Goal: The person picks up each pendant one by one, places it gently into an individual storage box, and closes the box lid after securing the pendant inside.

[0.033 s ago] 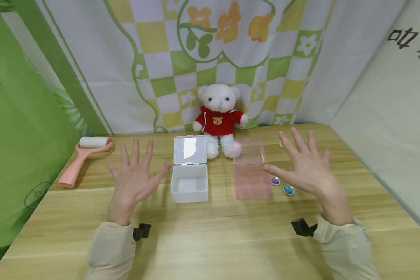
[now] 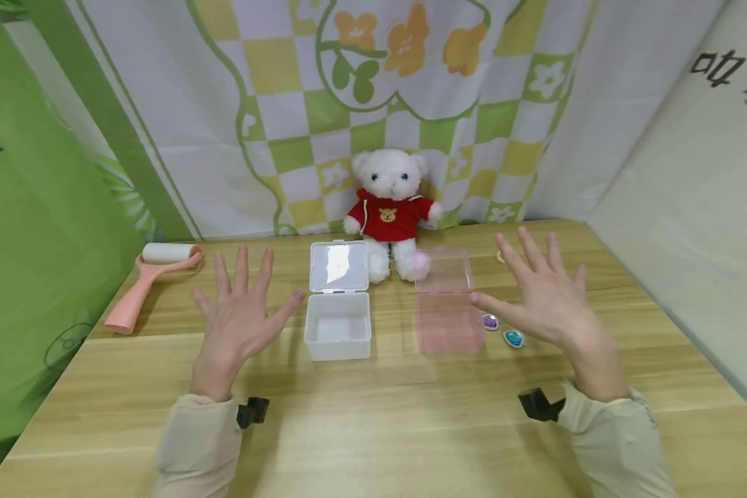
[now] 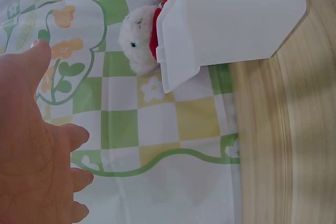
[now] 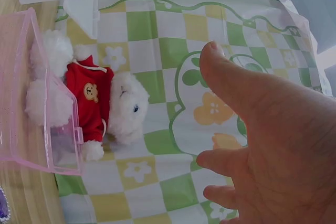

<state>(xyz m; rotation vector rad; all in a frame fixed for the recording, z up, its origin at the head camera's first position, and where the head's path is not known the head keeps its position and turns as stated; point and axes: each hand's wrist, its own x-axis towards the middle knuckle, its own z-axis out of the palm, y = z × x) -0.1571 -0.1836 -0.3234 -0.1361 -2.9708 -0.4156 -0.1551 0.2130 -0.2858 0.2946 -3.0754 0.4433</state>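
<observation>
My left hand [image 2: 236, 328] is held over the table with its fingers spread, holding nothing. Just to its right stands a clear white plastic box [image 2: 339, 351], lid raised, no contents visible. My right hand [image 2: 554, 308], likewise spread and without anything in it, hovers right of a see-through pink box [image 2: 450, 340] whose lid is also up. The right thumb overlaps that box's edge in the head view; contact cannot be told. Beside the pink box lie a purple gem [image 2: 490, 322] and a teal gem [image 2: 513, 338]. A small yellowish piece [image 2: 501, 257] lies partly hidden behind the right fingers.
A white teddy bear [image 2: 387, 225] in a red hoodie sits behind the boxes, against a checkered curtain [image 2: 286, 124]. On the left of the wooden table [image 2: 373, 429] lies a pink-handled roller [image 2: 140, 290] with a white head. A pale wall [image 2: 691, 207] borders the right side.
</observation>
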